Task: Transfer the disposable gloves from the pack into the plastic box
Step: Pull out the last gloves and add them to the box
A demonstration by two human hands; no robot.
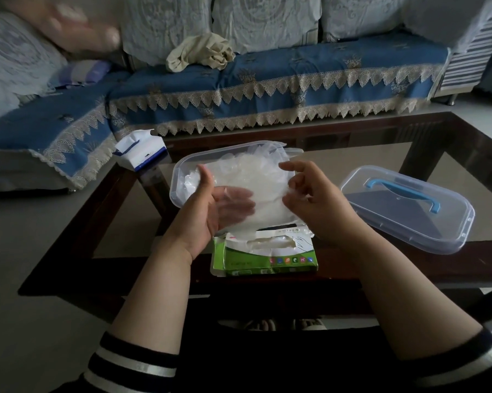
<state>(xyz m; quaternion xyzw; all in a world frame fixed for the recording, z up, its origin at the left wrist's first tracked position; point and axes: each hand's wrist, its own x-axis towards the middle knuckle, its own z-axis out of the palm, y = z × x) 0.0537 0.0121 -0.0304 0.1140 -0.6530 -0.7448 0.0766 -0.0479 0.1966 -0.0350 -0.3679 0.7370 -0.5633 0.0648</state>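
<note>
A green and white glove pack [263, 258] lies at the table's near edge, its top torn open. Behind it stands the clear plastic box [179, 171], with crumpled clear gloves inside. Between pack and box I hold a bundle of clear disposable gloves [264, 199] in both hands. My left hand [210, 202] lies under the bundle's left side, thumb up, fingers showing through the film. My right hand [315, 194] pinches the bundle's right edge.
The box's clear lid [409, 214] with a blue handle lies on the glass table [409, 154] to the right. A white and blue tissue pack [141, 151] sits at the far left corner. A blue sofa [267, 80] runs behind the table.
</note>
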